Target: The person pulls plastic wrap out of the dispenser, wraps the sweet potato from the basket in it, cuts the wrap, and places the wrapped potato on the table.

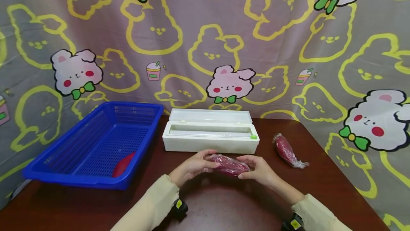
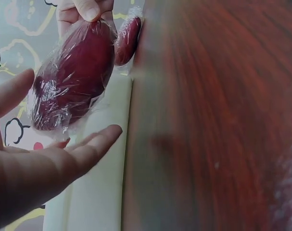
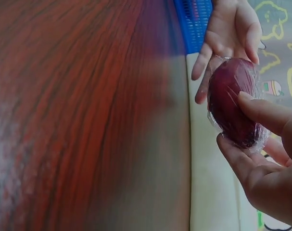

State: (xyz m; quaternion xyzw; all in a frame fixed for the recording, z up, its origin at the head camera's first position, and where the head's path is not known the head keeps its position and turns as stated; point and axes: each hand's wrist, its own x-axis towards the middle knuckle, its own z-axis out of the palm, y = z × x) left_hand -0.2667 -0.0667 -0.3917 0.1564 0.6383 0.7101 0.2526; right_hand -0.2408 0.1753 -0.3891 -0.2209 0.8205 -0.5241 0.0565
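Note:
A dark red sweet potato (image 1: pixel 230 166), wrapped in clear cling film, is held up over the table in front of the white box. My right hand (image 1: pixel 261 170) pinches its right end between thumb and fingers, as the right wrist view of the sweet potato (image 3: pixel 232 101) shows. At the other end is my left hand (image 1: pixel 196 165); in the left wrist view this hand (image 2: pixel 40 163) has its fingers spread and fairly straight around the film-covered end, without gripping it. Whether its fingertips touch the film I cannot tell.
Behind the hands stands a white cling film box (image 1: pixel 211 143), lid up, film roll inside. A second wrapped sweet potato (image 1: pixel 285 151) lies on the right. On the left, a blue plastic basket (image 1: pixel 80 180) contains a bare red sweet potato (image 1: pixel 123 165). A patterned curtain (image 1: pixel 205 46) hangs behind.

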